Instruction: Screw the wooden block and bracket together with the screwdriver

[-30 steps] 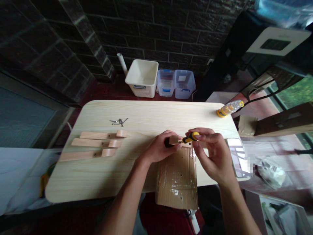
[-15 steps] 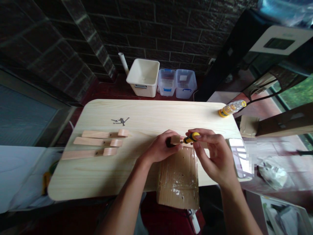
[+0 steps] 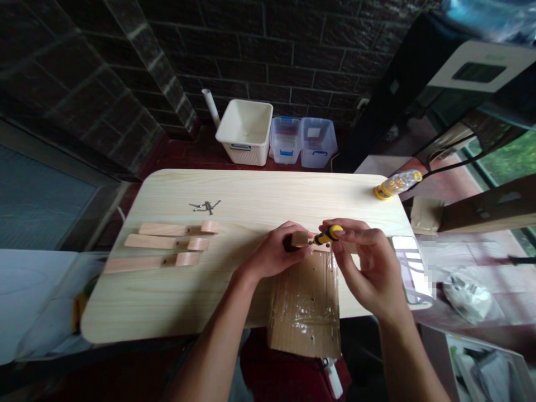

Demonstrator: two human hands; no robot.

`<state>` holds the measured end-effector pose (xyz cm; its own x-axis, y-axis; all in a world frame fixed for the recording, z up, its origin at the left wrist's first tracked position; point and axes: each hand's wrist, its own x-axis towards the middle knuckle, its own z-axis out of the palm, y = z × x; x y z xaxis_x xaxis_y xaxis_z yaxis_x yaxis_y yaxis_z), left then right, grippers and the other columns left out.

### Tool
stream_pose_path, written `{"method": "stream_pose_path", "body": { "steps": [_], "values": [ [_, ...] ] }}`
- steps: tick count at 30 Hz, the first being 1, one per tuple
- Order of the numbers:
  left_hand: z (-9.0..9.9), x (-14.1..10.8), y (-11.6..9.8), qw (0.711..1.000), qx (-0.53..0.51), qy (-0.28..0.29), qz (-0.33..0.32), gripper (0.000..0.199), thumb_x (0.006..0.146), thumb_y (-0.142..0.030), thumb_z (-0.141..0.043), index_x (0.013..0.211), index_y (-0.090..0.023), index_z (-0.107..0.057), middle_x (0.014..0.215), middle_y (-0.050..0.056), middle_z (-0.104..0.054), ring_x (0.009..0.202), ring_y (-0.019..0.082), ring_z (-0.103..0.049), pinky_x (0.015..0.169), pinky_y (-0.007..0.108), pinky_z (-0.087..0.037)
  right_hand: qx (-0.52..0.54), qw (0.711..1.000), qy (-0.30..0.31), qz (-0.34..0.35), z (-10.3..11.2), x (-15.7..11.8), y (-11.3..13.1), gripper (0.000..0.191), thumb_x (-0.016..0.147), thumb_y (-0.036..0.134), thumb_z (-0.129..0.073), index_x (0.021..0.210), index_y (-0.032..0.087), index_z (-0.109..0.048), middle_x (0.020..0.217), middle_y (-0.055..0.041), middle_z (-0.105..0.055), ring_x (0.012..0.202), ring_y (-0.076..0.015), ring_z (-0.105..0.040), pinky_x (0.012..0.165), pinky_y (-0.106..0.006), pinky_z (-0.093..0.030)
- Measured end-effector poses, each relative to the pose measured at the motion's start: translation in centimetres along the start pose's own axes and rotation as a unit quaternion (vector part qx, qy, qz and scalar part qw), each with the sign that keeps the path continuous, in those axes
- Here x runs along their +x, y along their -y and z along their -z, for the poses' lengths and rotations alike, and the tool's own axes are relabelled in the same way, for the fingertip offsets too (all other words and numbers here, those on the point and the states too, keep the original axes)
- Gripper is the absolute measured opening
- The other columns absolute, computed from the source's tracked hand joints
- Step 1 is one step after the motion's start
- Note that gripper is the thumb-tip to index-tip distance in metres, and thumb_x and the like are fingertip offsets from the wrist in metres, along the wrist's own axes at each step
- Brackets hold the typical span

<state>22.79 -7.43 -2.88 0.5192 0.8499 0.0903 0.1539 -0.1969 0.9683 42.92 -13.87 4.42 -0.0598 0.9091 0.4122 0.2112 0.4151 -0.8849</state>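
My left hand (image 3: 274, 249) is wrapped round a wooden block (image 3: 300, 239) above the table. My right hand (image 3: 368, 257) grips a yellow and black screwdriver (image 3: 329, 235) between thumb and fingers, its tip at the right side of the block. Part of a flat wooden strip (image 3: 321, 243) shows between my hands. Below them a taped cardboard piece (image 3: 305, 307) with small holes hangs over the table's near edge. On the left lie three wooden strips (image 3: 153, 242), each with a rounded block (image 3: 198, 244) at its right end. A small pile of screws (image 3: 206, 207) is behind them.
The pale wooden table (image 3: 251, 192) holds a clear bottle with a yellow base (image 3: 396, 185) at the back right and a phone (image 3: 410, 268) at the right edge. Behind it stand a cream bin (image 3: 245, 131) and two clear boxes (image 3: 286, 140).
Both hands keep nearly the same place and the same hold. The view has shifted very slightly; nothing else has visibly moved.
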Motion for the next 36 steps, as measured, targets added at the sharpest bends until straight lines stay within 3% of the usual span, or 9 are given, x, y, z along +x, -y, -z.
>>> {"method": "stream_pose_path", "body": {
  "steps": [13,21,30,36],
  "values": [
    [-0.04,-0.01,0.26,1.0,0.008,0.005,0.001,0.016,0.095,-0.033,-0.074,0.108,-0.024,-0.073,0.118,0.007,-0.074,0.111,0.025,-0.07,0.103,0.044,-0.056,0.001,1.0,0.001,0.0,0.25,-0.01,-0.05,0.028,0.101,0.01,-0.066,0.12,0.03,-0.065,0.134,-0.0083,-0.072,0.127,-0.0285,-0.072,0.103,-0.054,-0.062],
    [-0.08,0.04,0.02,1.0,-0.001,0.005,0.0,0.017,0.095,-0.032,-0.074,0.109,-0.022,-0.074,0.116,0.008,-0.074,0.11,0.024,-0.07,0.102,0.043,-0.055,-0.009,1.0,0.009,0.004,0.2,-0.04,-0.13,0.03,0.1,0.009,-0.066,0.122,0.031,-0.066,0.131,-0.0062,-0.072,0.126,-0.0263,-0.072,0.101,-0.048,-0.063],
    [0.03,-0.03,-0.18,1.0,-0.005,0.006,0.001,0.015,0.095,-0.031,-0.074,0.106,-0.022,-0.074,0.117,0.008,-0.076,0.11,0.024,-0.071,0.103,0.041,-0.055,-0.024,1.0,0.013,0.013,0.2,0.1,0.31,0.033,0.099,0.008,-0.069,0.122,0.03,-0.065,0.133,-0.0088,-0.071,0.129,-0.0291,-0.07,0.105,-0.054,-0.062],
    [0.07,-0.01,-0.42,1.0,-0.008,-0.001,0.0,0.015,0.092,-0.029,-0.075,0.105,-0.021,-0.075,0.116,0.008,-0.076,0.11,0.024,-0.071,0.102,0.04,-0.055,-0.067,0.997,0.023,0.02,0.26,0.1,0.41,0.034,0.098,0.006,-0.069,0.122,0.03,-0.066,0.131,-0.0076,-0.071,0.125,-0.026,-0.073,0.101,-0.048,-0.065]
  ]
}}
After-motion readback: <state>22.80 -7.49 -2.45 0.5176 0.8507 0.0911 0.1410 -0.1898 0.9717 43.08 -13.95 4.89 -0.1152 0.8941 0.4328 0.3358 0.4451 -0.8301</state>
